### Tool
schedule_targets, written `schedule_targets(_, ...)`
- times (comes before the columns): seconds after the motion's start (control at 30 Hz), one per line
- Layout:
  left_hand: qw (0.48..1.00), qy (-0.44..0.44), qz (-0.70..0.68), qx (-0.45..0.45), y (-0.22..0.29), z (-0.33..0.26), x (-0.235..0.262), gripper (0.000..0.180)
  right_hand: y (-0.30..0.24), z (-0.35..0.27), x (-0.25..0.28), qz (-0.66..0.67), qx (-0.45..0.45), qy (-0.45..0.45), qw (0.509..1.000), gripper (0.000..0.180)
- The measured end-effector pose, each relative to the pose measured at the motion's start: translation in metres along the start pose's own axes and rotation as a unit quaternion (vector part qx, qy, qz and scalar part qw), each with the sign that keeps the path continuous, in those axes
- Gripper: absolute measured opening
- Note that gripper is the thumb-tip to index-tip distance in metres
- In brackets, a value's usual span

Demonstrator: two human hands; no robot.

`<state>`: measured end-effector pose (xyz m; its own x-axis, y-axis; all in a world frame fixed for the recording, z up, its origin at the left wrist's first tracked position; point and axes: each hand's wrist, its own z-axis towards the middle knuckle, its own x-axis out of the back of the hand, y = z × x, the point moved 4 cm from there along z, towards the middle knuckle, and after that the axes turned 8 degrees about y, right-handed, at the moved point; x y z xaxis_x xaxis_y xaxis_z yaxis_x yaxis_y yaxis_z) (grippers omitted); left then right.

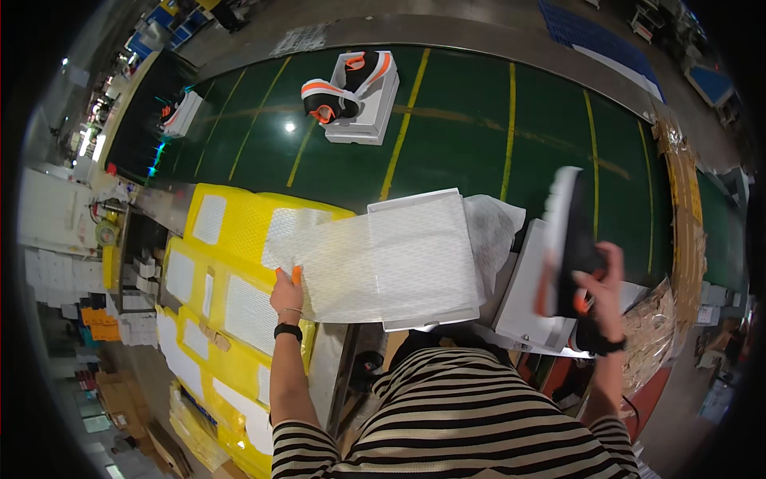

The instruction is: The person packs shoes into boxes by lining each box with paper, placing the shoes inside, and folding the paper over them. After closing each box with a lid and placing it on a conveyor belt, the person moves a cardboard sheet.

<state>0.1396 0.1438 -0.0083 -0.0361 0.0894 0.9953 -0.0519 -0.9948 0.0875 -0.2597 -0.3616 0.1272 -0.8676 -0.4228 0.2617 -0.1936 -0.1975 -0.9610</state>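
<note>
My left hand, with orange covers on its fingertips, pinches the left edge of a translucent, textured white sheet. The sheet stretches across a white shoebox, hiding most of what is inside. White tissue paper sticks out past the box's right side. My right hand is closed around a black shoe with a white sole and orange details. It holds the shoe raised and upright, slightly smeared by motion, above another white box. Something dark, perhaps a second shoe, lies near my right wrist.
A green conveyor belt with yellow lines runs across ahead. On it stand a white box bearing two black-and-orange shoes and, far left, another box. Yellow packs of white sheets lie at left. Cardboard edges the right side.
</note>
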Motion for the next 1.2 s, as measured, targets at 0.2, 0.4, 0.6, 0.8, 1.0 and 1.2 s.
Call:
schedule_targets(0.2,1.0,0.014,0.019,-0.013,-0.009,0.018,0.01,0.064,0.047,-0.051,-0.237,0.194,-0.336,-0.355,0.85,0.054)
schedule_targets(0.4,0.804,-0.319,-0.497,0.063,-0.001,0.005,0.03,0.078,0.132,-0.101,-0.309,0.208,-0.409,-0.325,0.827,0.052)
schedule_targets(0.6,0.791,-0.05,-0.609,-0.012,0.015,-0.069,-0.072,0.057,0.124,-0.104,-0.317,0.229,-0.468,-0.314,0.794,0.062)
schedule_targets(0.8,0.943,-0.068,-0.192,-0.264,0.013,-0.118,-0.145,0.057,0.146,-0.108,-0.322,0.13,-0.396,-0.36,0.835,0.069)
schedule_targets(1.0,0.89,-0.188,-0.358,-0.208,0.065,-0.109,-0.023,0.058,0.075,-0.076,-0.261,-0.045,-0.171,-0.298,0.938,0.064)
schedule_targets(1.2,0.888,-0.071,-0.246,-0.381,0.253,-0.128,-0.017,0.066,0.138,-0.072,-0.224,-0.205,0.033,-0.053,0.977,0.067)
